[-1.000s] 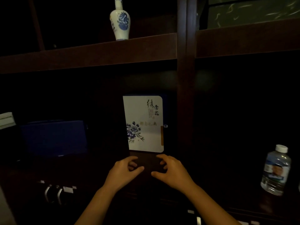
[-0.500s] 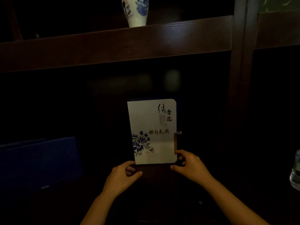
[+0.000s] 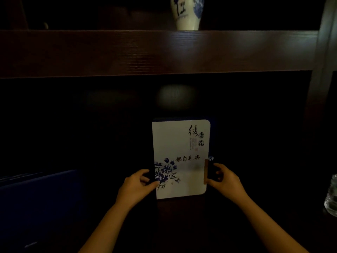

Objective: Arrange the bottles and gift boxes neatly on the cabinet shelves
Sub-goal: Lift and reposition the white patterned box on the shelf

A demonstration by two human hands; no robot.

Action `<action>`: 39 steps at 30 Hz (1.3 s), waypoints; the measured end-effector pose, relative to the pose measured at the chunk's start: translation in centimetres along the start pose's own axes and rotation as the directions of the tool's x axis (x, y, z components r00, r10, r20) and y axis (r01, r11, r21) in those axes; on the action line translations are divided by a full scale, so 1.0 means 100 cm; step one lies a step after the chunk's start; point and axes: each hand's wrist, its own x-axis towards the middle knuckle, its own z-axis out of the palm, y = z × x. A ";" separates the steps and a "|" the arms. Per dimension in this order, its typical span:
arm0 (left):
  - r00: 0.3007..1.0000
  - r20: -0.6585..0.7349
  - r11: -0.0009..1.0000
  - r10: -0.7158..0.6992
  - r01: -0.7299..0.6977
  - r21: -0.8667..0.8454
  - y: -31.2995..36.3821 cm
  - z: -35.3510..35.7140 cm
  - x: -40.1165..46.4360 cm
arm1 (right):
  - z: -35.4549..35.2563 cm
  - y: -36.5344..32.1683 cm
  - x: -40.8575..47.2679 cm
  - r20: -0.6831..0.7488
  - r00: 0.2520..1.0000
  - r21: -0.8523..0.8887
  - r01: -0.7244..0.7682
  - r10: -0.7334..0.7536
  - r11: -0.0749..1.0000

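A white gift box (image 3: 180, 157) with blue flowers and black calligraphy stands upright on the dark lower shelf, near the middle. My left hand (image 3: 136, 187) grips its lower left edge. On the lower right edge, beside a brown clasp strip, my right hand (image 3: 226, 181) holds the box. A white and blue porcelain bottle (image 3: 186, 13) stands on the upper shelf, its top cut off by the frame. At the right edge a clear plastic water bottle (image 3: 331, 196) shows only partly.
A dark blue flat box (image 3: 36, 198) lies on the lower shelf to the left. The thick wooden upper shelf board (image 3: 127, 52) runs across overhead. A vertical cabinet post (image 3: 319, 88) stands at the right. The scene is very dark.
My hands rose from the shelf in front of the box onto its two lower side edges. The view has moved closer and shifted, so the cabinet post and water bottle slid right.
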 end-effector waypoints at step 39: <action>0.947 -0.313 0.972 -0.067 -0.008 -0.234 0.035 0.048 0.064 | 0.012 0.001 0.083 -0.118 0.978 0.443 -0.100 0.169 0.891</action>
